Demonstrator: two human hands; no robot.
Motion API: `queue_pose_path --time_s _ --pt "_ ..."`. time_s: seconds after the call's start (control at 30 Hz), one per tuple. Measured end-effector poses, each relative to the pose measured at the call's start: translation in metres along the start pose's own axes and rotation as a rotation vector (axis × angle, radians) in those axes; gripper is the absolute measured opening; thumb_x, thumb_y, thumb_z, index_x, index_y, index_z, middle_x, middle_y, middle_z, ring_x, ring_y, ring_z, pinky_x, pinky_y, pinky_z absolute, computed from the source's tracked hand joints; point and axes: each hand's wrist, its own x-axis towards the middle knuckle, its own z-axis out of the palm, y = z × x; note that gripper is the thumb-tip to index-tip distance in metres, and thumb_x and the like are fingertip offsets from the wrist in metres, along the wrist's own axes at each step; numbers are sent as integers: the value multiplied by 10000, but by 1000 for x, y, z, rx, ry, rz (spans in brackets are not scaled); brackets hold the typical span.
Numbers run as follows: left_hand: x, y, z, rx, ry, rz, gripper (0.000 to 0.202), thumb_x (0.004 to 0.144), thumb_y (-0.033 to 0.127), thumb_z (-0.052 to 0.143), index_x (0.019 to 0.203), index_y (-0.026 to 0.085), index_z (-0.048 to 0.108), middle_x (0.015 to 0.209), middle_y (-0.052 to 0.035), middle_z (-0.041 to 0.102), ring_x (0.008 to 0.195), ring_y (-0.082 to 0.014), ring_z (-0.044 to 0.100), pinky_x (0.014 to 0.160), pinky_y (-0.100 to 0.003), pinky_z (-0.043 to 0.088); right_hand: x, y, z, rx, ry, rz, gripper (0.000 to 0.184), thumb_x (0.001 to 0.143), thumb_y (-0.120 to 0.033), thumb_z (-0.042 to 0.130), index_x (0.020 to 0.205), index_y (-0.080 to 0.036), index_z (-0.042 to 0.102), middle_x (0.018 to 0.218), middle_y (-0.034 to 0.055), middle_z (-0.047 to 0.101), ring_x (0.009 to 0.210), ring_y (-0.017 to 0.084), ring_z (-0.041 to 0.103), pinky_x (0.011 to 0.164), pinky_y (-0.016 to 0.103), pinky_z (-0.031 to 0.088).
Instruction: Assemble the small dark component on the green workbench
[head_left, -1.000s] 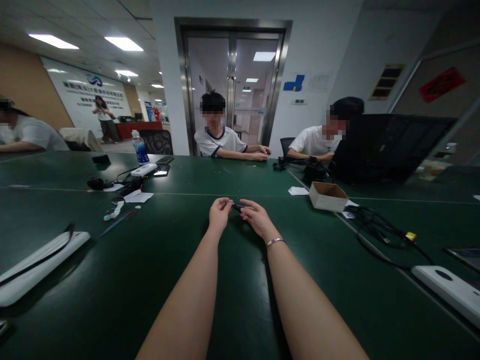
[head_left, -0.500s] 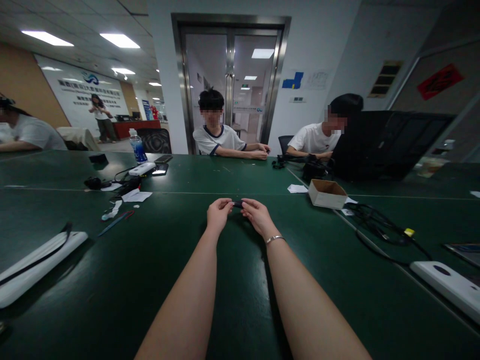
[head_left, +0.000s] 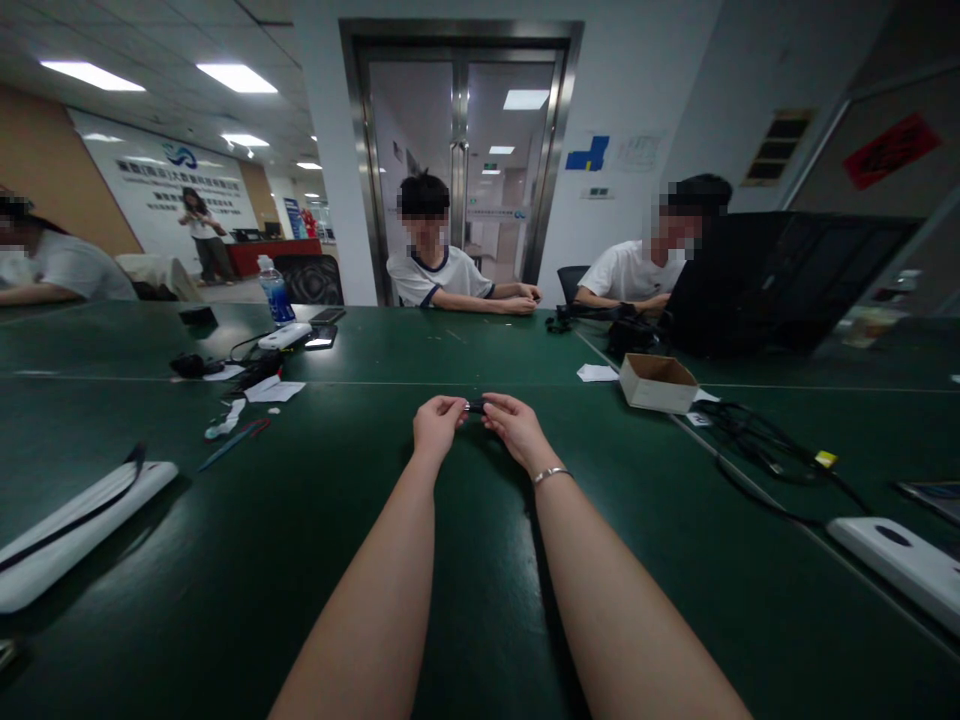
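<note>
Both of my arms reach forward over the dark green table (head_left: 480, 560). A small dark object (head_left: 475, 407) with a shiny silvery part at its left is pinched between my two hands, a little above the table; its kind is too small to make out. The fingertips of my left hand (head_left: 437, 428) close on its silvery left end. At the darker right end, my right hand (head_left: 516, 430) grips it between thumb and fingers. The fingertips cover both ends. A silver bracelet (head_left: 553, 474) circles my right wrist.
Off to the right are a small open box (head_left: 657, 390), coiled black cables (head_left: 750, 440) and a white device (head_left: 900, 560). A white case (head_left: 90, 530), papers (head_left: 275, 389) and a bottle (head_left: 276, 292) sit left. Across the table a person (head_left: 442, 265) sits facing me.
My hands keep nearly the same place and grip on the small dark object. The view has shifted very slightly.
</note>
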Motion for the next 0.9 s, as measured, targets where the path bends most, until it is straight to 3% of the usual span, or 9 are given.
queue_pose_path --time_s 0.37,0.9 --pt "-2 1 -1 106 22 -3 183 804 284 688 851 107 691 750 -73 701 663 -140 666 615 -232 521 0 1 -1 1 -25 -13 262 669 -94 825 895 -148 705 727 24 688 597 97 623 574 187 533" --pt "-5 9 2 106 74 -101 261 821 337 685 740 89 666 686 -97 697 577 -139 658 561 -228 542 2 3 -5 -19 -81 -39 336 625 -163 854 932 -169 716 791 33 693 629 120 626 612 240 547"
